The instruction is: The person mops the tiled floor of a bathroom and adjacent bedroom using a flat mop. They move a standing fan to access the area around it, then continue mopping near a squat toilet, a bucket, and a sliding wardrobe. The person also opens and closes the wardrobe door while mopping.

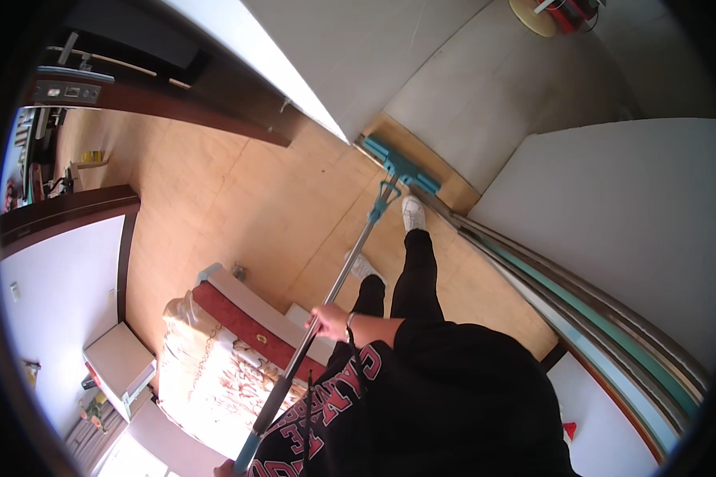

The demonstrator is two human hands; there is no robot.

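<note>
A sponge mop with a teal head point(400, 164) and a long metal pole point(349, 262) slants across the view. My right hand point(329, 322) is closed around the middle of the pole, below its teal squeeze lever point(382, 206). At the bottom edge my left hand point(224, 468), mostly cut off, grips the teal end of the handle point(248, 453). The mop head rests over the tan base board point(462, 194) of a cabinet recess, across the metal sliding-door track point(441, 211). My white shoes point(413, 213) stand on the floor near it.
Sliding door panels point(596, 316) are stacked along the right. A bed point(215, 358) with a patterned cover stands at lower left, near a white bedside cabinet point(121, 358). At upper left a brown door point(197, 113) stands open over the tan floor point(215, 179).
</note>
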